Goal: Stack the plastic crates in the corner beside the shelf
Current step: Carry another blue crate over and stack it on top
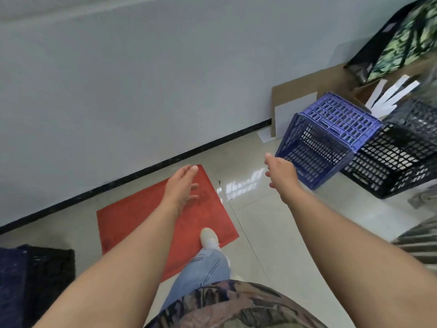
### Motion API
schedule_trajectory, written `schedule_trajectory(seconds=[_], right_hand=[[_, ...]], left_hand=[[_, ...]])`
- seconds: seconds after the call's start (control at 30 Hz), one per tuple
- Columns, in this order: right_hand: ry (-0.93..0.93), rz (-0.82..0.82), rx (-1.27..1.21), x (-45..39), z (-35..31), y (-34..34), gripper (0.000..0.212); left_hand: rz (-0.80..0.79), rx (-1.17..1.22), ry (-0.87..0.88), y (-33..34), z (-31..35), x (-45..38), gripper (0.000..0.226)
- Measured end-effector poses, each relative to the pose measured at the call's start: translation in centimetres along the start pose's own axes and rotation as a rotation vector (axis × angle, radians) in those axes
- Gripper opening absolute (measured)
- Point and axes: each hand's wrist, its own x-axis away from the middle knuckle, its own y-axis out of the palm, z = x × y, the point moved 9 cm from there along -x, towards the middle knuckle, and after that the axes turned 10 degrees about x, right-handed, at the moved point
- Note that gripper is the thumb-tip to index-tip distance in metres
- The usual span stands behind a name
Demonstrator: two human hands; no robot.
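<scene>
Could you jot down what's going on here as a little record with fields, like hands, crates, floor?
left hand: left hand open, over the red mat, holding nothing
right hand: right hand open, reaching toward the blue crate, not yet gripping it
blue crate: tilted, leaning against the black crate
other crate: dark crate at lower left
floor: glossy pale tiles

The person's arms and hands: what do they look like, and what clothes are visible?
Both forearms are bare, with no sleeves, gloves, watch or rings visible on the left hand or the right hand. The person wears a dark patterned top, light blue jeans and a white shoe.
</scene>
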Motion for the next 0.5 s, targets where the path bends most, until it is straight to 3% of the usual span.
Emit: schedule_trajectory(seconds=[0.5], right_hand=[[0.165,0.223,-0.121,-14.1,1.8,-12.0,0.034]], left_hand=[[-0.260,-0.091,-0.056,20.1,4.4,-11.9,0.026]])
